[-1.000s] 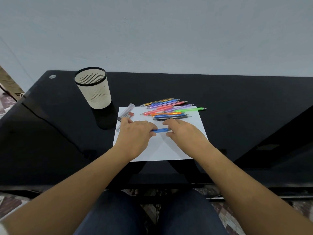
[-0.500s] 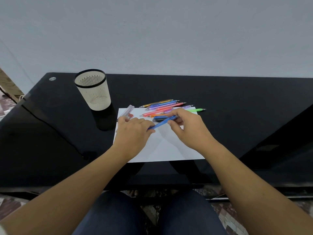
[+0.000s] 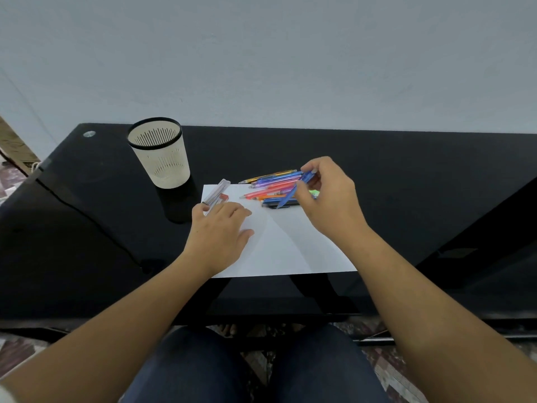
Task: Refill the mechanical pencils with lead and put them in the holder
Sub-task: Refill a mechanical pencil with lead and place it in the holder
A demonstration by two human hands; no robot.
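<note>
Your right hand (image 3: 328, 199) pinches the slim translucent blue plastic mechanical pencil (image 3: 286, 199); your left hand (image 3: 218, 231) rests, fingers relaxed, on the white paper sheet (image 3: 290, 245).

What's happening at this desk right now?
A person is seated at a black table with a sheet of white paper on it. The right hand pinches a blue mechanical pencil, lifted above the pile of coloured pencils. The left hand lies flat on the paper, its fingertips at the near end of the clear lead case. The cream holder stands at the back left, and no pencil shows in it.
</note>
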